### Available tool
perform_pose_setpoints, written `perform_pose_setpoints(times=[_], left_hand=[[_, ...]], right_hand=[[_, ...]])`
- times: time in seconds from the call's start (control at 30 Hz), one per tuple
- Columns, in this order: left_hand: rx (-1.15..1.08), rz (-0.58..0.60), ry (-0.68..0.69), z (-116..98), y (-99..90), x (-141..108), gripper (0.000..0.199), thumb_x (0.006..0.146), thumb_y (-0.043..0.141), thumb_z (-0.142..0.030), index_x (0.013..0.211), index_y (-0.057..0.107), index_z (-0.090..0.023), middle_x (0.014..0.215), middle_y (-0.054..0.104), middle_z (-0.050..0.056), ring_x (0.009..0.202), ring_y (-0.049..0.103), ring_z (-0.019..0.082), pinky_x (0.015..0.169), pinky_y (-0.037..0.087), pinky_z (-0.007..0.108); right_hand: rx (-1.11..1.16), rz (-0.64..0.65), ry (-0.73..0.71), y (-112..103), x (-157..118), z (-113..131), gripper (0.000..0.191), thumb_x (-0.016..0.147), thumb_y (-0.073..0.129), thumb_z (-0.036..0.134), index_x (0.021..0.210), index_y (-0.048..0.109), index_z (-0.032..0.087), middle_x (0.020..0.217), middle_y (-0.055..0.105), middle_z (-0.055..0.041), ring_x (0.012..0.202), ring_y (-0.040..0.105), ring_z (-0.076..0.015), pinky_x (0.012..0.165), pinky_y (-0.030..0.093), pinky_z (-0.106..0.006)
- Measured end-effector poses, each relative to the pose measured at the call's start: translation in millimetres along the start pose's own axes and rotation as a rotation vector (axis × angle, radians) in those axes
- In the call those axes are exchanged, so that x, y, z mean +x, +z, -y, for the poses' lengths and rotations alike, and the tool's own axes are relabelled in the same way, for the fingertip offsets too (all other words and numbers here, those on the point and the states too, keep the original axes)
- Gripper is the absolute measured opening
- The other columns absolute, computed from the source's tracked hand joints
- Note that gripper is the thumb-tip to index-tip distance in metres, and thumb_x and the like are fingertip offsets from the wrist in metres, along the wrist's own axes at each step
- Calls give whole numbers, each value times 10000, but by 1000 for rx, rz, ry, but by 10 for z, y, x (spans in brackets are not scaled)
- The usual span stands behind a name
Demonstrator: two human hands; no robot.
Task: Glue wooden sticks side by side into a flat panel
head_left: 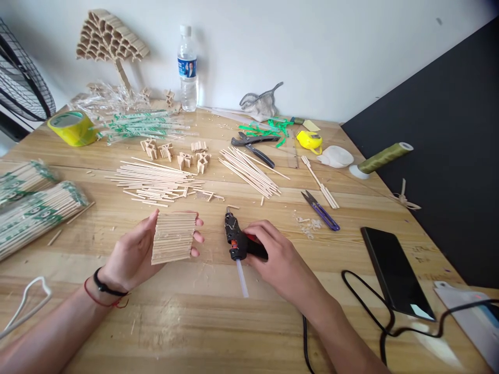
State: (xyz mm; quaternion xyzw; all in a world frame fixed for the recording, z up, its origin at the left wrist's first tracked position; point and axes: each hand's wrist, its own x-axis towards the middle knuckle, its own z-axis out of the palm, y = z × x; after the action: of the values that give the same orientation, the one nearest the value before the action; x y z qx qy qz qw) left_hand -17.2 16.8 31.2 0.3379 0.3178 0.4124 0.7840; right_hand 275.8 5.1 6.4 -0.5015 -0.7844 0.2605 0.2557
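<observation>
Wooden sticks laid side by side make up the panel (pixel 174 238) in the left hand (pixel 134 249). This hand is partly curled, thumb at the panel's far left corner, fingers passing behind it with three tips showing beyond its right edge. The panel's sticks run crosswise, from the palm side towards those fingertips, and its flat face is turned up to the camera.

To the right of that hand is the black glue gun (pixel 236 236), its handle gripped in the right hand (pixel 278 254), fingers curled round it. Its barrel's long axis runs away from the body, leaning slightly left at the far end; the nozzle points away, and a clear glue stick (pixel 241 278) juts from the rear towards the body. Whether the gun rests on the surface (pixel 202 322) is hard to tell.

Beyond the left hand lies a heap of loose sticks (pixel 156 179), mostly crosswise. Farther out from the right hand, a second bundle (pixel 251 171) slants from far left to near right. Snips (pixel 322 210) lie beyond the right hand and to its right, blades pointing away and left; a phone (pixel 395 270) lies well to its right.
</observation>
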Motion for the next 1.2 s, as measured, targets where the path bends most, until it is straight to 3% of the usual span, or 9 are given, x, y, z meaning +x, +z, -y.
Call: perform_pose_setpoints(times=[0.17, 0.3, 0.37, 0.5, 0.6, 0.7, 0.9, 1.03, 1.2], left_hand=[[-8, -57, -16, 22, 26, 26, 543, 1045, 544, -609, 1224, 788, -158, 1266, 760, 172, 1042, 757, 329, 852, 665, 488], [30, -43, -21, 51, 37, 26, 574, 1048, 507, -645, 1207, 797, -176, 1208, 754, 169, 962, 735, 298, 737, 637, 417], [96, -28, -4, 71, 28, 5, 620, 1062, 451, -667, 1218, 795, -175, 1163, 755, 170, 912, 722, 283, 709, 605, 392], [547, 95, 186, 108, 29, -73, 607, 1083, 433, -663, 1405, 694, -218, 1238, 720, 151, 1015, 686, 275, 890, 579, 406], [932, 236, 362, 154, 71, -116, 618, 1035, 571, -646, 1531, 554, -278, 1365, 642, 151, 1226, 625, 318, 1063, 528, 447], [1118, 255, 451, 227, 109, -124, 694, 996, 679, -579, 1593, 439, -319, 1406, 597, 152, 1276, 613, 315, 1086, 538, 448], [1262, 226, 529, 281, 134, -127, 692, 980, 774, -383, 1579, 442, -289, 1392, 601, 144, 1272, 636, 290, 1089, 565, 420], [1299, 220, 572, 277, 146, -142, 671, 976, 777, -377, 1557, 460, -269, 1382, 630, 135, 1258, 657, 270, 1091, 567, 389], [1308, 178, 595, 291, 138, -145, 686, 964, 795, -396, 1552, 461, -276, 1364, 662, 136, 1237, 680, 277, 1073, 583, 408]], right_hand=[[-15, 31, 6, -36, -39, -22, 386, 857, 668, 8, 1186, 677, 209, 1224, 676, -125, 1201, 667, -321, 1059, 575, -503], [-7, 110, 3, -147, -70, -10, 469, 894, 610, 57, 1330, 644, 227, 1384, 603, -138, 1346, 572, -333, 1146, 502, -573], [7, 51, 9, -185, -69, 31, 381, 961, 592, 127, 1321, 652, 234, 1378, 602, -139, 1354, 557, -333, 1148, 488, -580], [177, -96, 33, -162, -76, 202, 220, 1056, 622, 341, 1253, 670, 255, 1258, 670, -121, 1231, 625, -307, 1063, 529, -486], [410, -31, 52, -83, -116, 343, 448, 1012, 681, 576, 1336, 638, 270, 1279, 677, -112, 1171, 657, -294, 1008, 558, -426], [484, 41, 80, -10, -146, 433, 708, 867, 749, 757, 1369, 629, 272, 1266, 689, -111, 1146, 665, -306, 1011, 555, -436], [424, 54, 43, 71, -148, 444, 713, 803, 899, 615, 1364, 614, 279, 1244, 697, -87, 1114, 668, -286, 988, 573, -420], [346, 61, 6, 97, -164, 404, 752, 765, 972, 488, 1382, 592, 287, 1289, 688, -86, 1181, 649, -301, 1039, 556, -439], [304, 43, -65, 104, -162, 381, 708, 808, 951, 452, 1390, 581, 293, 1279, 693, -97, 1176, 661, -307, 1020, 572, -450]])
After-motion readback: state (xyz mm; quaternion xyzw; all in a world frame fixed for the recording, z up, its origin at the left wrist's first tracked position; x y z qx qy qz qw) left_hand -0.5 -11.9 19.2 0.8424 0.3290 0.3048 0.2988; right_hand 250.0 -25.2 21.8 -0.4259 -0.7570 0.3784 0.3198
